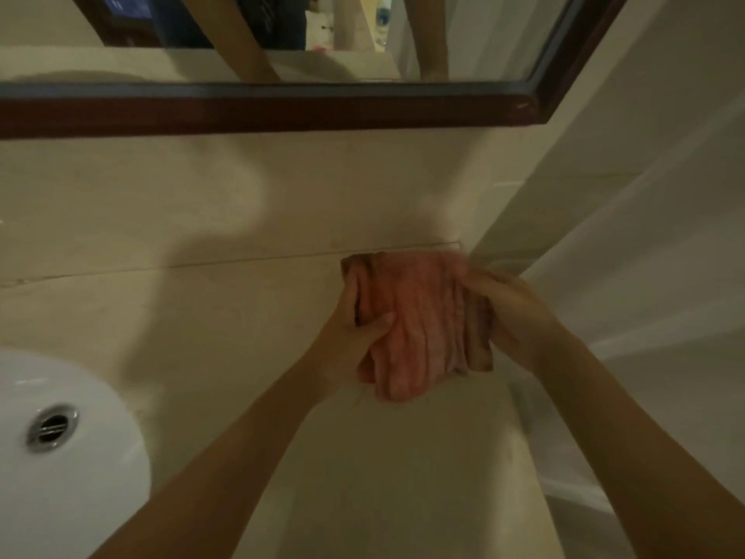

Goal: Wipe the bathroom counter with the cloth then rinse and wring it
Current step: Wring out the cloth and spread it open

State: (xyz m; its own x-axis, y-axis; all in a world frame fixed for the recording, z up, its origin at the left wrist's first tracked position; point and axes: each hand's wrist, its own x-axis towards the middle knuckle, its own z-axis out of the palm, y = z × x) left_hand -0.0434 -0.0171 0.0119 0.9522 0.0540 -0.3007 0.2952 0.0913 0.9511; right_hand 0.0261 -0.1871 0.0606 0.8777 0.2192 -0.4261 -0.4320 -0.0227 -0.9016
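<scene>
A crumpled pink cloth (419, 320) lies against the beige bathroom counter (225, 316), near its back right corner where the wall meets the backsplash. My left hand (354, 320) grips the cloth's left edge, thumb on top. My right hand (512, 312) holds its right edge, fingers curled into the fabric. Both forearms reach in from the bottom of the view. The underside of the cloth is hidden.
A white round basin (100, 457) with a metal drain (52, 427) sits at the lower left. A dark wood-framed mirror (282, 110) hangs above the backsplash. A pale wall (645, 195) closes the right side, and the counter's front edge runs down the lower right.
</scene>
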